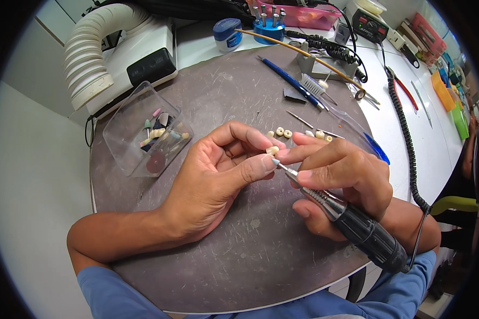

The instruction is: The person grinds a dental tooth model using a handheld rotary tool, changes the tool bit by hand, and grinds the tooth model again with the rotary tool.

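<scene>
While the left hand (206, 179) pinches a cream crown (272, 151) at its fingertips, the right hand (347, 171) grips a handpiece (366, 232).

Before you spreads a grey-brown surface (213, 98), its top scored with pale scratches, its near edge curving; a white counter (439, 141) runs along your right; to your left stands a plain pale wall (32, 175), with white panels (53, 34) and a dark seam above it; at the upper right, you see what looks like a bright bluish window (452, 45); pale floor (339, 287) shows below the surface's edge; the light is bright, strongest on the counter.
</scene>
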`<move>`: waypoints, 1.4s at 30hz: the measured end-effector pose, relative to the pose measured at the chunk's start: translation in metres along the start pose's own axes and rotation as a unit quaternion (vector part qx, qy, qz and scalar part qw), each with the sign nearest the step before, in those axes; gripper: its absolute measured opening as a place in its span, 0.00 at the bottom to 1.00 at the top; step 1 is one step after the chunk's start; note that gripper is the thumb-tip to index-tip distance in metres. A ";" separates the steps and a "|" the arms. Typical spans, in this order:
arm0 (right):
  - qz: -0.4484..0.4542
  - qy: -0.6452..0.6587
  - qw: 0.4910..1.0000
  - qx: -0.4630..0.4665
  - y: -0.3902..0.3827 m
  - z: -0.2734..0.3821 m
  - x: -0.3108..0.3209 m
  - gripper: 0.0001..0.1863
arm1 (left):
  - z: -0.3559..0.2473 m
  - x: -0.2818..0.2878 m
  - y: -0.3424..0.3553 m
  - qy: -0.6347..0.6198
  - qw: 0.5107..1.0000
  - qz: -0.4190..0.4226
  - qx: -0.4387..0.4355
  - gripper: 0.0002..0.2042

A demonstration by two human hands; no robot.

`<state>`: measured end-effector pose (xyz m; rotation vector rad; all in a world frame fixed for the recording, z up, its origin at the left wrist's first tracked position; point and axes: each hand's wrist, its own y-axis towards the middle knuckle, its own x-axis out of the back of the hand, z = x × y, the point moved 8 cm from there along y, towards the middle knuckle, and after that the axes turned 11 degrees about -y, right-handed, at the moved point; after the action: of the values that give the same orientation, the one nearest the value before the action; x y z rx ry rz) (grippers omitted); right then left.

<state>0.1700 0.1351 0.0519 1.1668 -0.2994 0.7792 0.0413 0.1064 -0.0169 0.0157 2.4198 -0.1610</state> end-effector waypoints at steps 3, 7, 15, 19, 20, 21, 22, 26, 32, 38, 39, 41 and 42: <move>0.000 0.002 1.000 0.000 0.000 -0.001 0.001 0.16 | -0.003 -0.001 -0.003 -0.018 1.000 0.000 0.011 0.09; 0.002 0.000 1.000 -0.009 -0.001 -0.001 0.001 0.16 | -0.002 -0.003 -0.002 -0.028 1.000 0.003 0.010 0.09; -0.017 -0.030 0.999 -0.012 -0.002 -0.006 0.004 0.15 | -0.004 0.000 -0.002 -0.001 1.000 -0.012 -0.003 0.08; -0.017 -0.037 0.998 -0.037 -0.002 -0.012 0.005 0.15 | -0.005 0.001 -0.002 -0.011 1.000 -0.012 0.008 0.07; -0.019 -0.034 0.998 -0.048 -0.002 -0.013 0.005 0.15 | -0.005 0.000 -0.003 -0.012 1.000 -0.012 0.008 0.07; -0.020 -0.031 0.998 -0.059 -0.002 -0.014 0.005 0.15 | -0.005 0.000 -0.003 -0.006 1.000 -0.016 0.010 0.07; -0.020 -0.032 0.998 -0.059 -0.002 -0.014 0.005 0.15 | -0.005 0.000 -0.003 0.000 1.000 -0.020 0.012 0.07; -0.022 -0.036 0.998 -0.039 -0.001 -0.012 0.005 0.15 | -0.004 -0.001 -0.003 -0.008 1.000 -0.002 0.017 0.07; -0.028 -0.018 0.999 -0.043 -0.002 -0.010 0.003 0.14 | -0.002 0.000 -0.001 -0.016 1.000 0.011 0.009 0.06; -0.029 -0.005 0.998 -0.047 -0.002 -0.011 0.002 0.14 | -0.002 0.001 -0.001 -0.020 1.000 0.000 0.010 0.05; -0.030 -0.002 0.998 -0.046 -0.003 -0.010 0.002 0.15 | -0.002 0.001 -0.001 -0.019 1.000 0.000 0.010 0.05; -0.028 -0.005 0.998 -0.047 -0.003 -0.010 0.002 0.14 | -0.002 0.001 -0.002 -0.018 1.000 0.001 0.010 0.05; -0.027 -0.009 0.999 -0.047 -0.003 -0.009 0.002 0.14 | -0.002 0.000 -0.002 -0.021 1.000 0.003 0.010 0.05</move>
<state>0.1716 0.1440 0.0477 1.0896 -0.3154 0.7013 0.0397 0.1048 -0.0153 0.0286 2.3770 -0.1802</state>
